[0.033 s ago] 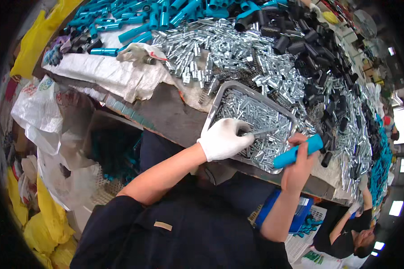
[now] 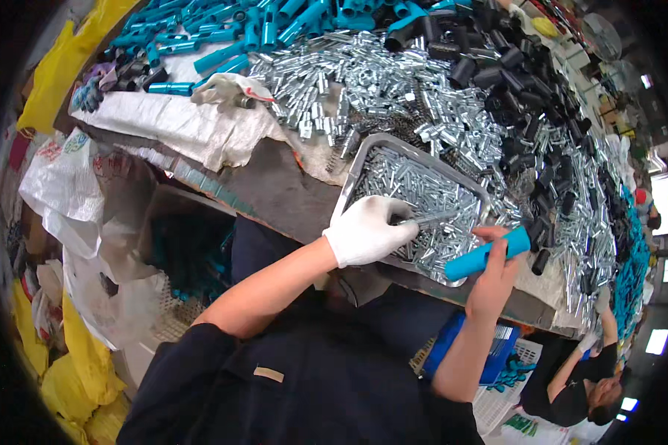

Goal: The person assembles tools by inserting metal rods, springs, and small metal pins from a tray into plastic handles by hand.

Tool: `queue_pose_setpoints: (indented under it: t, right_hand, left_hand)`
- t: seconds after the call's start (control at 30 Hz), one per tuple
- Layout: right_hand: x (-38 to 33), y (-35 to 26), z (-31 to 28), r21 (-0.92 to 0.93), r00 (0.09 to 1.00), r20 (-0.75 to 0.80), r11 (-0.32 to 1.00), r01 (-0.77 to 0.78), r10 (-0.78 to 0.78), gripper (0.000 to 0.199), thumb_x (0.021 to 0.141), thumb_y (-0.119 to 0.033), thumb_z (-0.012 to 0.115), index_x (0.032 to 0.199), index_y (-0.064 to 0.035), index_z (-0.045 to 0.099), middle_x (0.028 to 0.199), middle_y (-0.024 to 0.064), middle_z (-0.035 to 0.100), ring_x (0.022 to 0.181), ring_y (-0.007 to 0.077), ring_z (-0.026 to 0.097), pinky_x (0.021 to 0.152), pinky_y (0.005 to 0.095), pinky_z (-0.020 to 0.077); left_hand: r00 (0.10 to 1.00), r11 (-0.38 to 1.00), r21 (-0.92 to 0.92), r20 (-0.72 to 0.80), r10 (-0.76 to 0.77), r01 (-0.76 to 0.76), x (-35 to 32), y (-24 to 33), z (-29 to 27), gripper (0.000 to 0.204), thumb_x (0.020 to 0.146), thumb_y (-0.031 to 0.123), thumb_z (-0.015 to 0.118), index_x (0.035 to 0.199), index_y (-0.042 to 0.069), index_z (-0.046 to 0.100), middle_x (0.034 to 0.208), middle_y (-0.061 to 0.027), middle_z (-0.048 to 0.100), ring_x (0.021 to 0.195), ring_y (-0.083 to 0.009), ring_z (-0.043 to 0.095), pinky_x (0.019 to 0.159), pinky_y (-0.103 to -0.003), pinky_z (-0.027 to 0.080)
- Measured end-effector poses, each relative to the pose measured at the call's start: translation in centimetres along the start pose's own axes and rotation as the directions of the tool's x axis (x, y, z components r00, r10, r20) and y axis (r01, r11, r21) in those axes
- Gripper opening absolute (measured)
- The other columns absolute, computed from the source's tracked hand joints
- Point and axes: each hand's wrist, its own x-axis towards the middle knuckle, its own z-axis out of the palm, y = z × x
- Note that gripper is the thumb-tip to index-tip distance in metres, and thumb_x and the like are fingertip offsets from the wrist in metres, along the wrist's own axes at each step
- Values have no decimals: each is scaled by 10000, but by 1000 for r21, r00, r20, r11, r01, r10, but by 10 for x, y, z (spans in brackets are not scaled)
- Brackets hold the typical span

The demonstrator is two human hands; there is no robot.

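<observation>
My left hand [image 2: 373, 231], in a white glove, is over the near left part of a metal tray [image 2: 351, 178]. Between its thumb and fingers is a slim silvery metal pin [image 2: 436, 218], pointing right. Loose small metal pins [image 2: 404, 178] fill the tray. My bare right hand [image 2: 495, 276] grips a teal plastic tube [image 2: 486, 255] by the tray's near right corner. The tube is tilted, its right end higher. Part of it is hidden behind my fingers.
Beyond the tray lie heaped silvery metal fittings [image 2: 378, 70], black sleeves [image 2: 490, 74] and more teal tubes [image 2: 274, 26]. A white woven sack [image 2: 178, 122] covers the table's left part. Below the table's edge is a blue container [image 2: 497, 352]. At right, another person [image 2: 575, 386] works at the same table.
My right hand and the teal tube have shifted slightly left and toward me. My left hand has barely moved and still holds the pin.
</observation>
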Motion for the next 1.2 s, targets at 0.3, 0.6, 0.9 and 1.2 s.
queue_pose_setpoints:
  t: [0.3, 0.6, 0.9, 1.2]
  right_hand:
    - [-23, 12, -55, 384, 907, -163, 872, -305, 389, 263, 965, -173, 592, 1188, -80, 488, 870, 5, 555, 716, 93, 568, 546, 226, 459]
    - [-26, 12, -42, 381, 919, 49, 843, -378, 390, 154, 982, -183, 560, 1084, -83, 502, 881, 25, 555, 742, 124, 607, 548, 282, 569]
    - [-32, 14, -28, 309, 753, 469, 714, -629, 461, 262, 1046, -317, 373, 1084, -59, 403, 708, 153, 628, 506, 235, 644, 425, 290, 535]
    - [-35, 13, -11, 300, 700, 558, 678, -671, 446, 273, 1028, -338, 425, 1094, -75, 397, 694, 139, 615, 503, 221, 639, 368, 278, 497]
  left_hand:
    - [939, 961, -236, 339, -59, 146, -29, 32, -15, 275, 877, 261, 594, 927, -2, 660, 689, -36, 609, 645, -101, 566, 600, -269, 463]
    - [941, 989, -86, 328, -90, 124, -34, 51, -6, 266, 875, 226, 583, 934, -23, 655, 660, -47, 603, 655, -97, 583, 612, -278, 473]
    - [979, 986, 143, 193, 59, -87, -29, 17, 3, 315, 941, 212, 438, 965, -29, 640, 760, -203, 623, 730, -316, 640, 697, -405, 483]
    - [977, 973, 136, 127, 170, -187, -33, 19, 4, 324, 957, 239, 475, 1067, -24, 630, 802, -194, 637, 758, -310, 642, 710, -386, 492]
